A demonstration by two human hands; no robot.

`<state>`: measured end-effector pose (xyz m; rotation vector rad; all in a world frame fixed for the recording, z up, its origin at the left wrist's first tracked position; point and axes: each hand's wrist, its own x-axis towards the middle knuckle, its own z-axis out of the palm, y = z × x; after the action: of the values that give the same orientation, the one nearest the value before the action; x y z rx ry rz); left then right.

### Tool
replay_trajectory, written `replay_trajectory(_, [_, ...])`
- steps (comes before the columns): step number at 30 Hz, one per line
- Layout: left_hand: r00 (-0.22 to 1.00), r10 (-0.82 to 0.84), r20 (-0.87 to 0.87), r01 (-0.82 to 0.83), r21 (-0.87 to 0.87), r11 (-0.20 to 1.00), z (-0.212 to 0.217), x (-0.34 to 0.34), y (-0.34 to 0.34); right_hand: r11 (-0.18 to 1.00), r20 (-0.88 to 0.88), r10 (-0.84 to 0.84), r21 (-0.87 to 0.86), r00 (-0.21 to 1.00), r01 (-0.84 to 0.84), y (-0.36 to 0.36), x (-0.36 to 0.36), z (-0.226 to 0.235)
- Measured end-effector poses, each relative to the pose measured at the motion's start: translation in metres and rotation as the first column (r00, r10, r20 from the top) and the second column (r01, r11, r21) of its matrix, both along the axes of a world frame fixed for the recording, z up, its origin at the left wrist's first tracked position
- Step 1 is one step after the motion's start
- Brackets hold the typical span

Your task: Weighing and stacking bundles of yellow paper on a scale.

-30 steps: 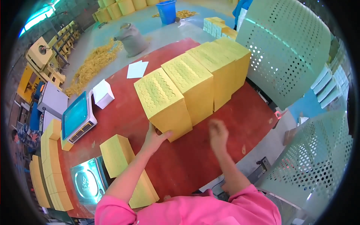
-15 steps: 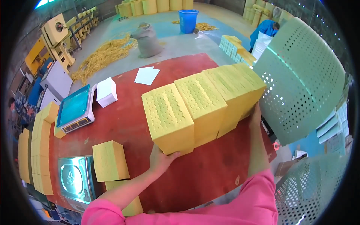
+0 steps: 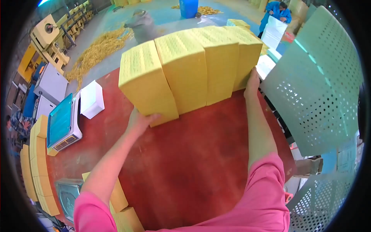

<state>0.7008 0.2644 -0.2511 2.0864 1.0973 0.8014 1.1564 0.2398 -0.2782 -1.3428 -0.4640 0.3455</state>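
A row of several thick yellow paper stacks (image 3: 183, 75), their tops embossed with wavy lines, is clamped between my two hands. My left hand (image 3: 140, 123) grips the lower corner of the leftmost stack, thumb on its near face. At the far right end, my right hand (image 3: 252, 84) presses against the last stack; some of its fingers are hidden behind it. The row tilts toward me over the far part of the red table (image 3: 193, 166). By my left forearm lie more yellow paper stacks (image 3: 119, 195), partly covered by the arm.
On the left stand a scale with a teal top (image 3: 61, 123), a white paper pile (image 3: 92, 99), a metal-topped scale (image 3: 66, 195) and yellow stacks (image 3: 38, 162). A perforated green panel (image 3: 317, 89) rises beside the table's right edge. A person in blue (image 3: 273, 11) bends over a white sack beyond.
Both hands have carried the row of stacks away from me and slightly left, and its near faces show more. It now covers the loose white sheets. My view has shifted too.
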Motion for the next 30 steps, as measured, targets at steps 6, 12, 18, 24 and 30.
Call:
replay_trajectory(6, [0.991,0.109,0.083,-0.088,-0.224,0.97,-0.001,0.002,0.063,0.99,-0.075,0.001,0.138,0.997,0.01,0.06,-0.001,-0.01])
replay_trajectory(12, [0.947,0.046,0.317,0.012,-0.18,0.984,-0.013,0.013,0.063,0.979,0.136,0.014,0.201,0.991,-0.042,0.016,0.072,-0.074])
replay_trajectory(18, [0.98,-0.114,0.163,0.123,-0.047,0.991,0.094,-0.044,-0.052,0.938,0.903,0.158,-0.264,0.401,0.226,-0.094,0.024,-0.102])
replay_trajectory(24, [0.995,-0.073,-0.072,0.066,-0.086,0.994,0.131,-0.219,-0.177,0.711,0.667,0.582,-0.695,0.465,0.106,-0.055,-0.086,-0.068])
replay_trajectory(30, [0.923,0.336,-0.187,-0.349,-0.041,0.936,0.122,-0.41,-0.26,0.601,0.519,0.709,-0.799,0.478,-0.024,-0.064,-0.182,-0.055])
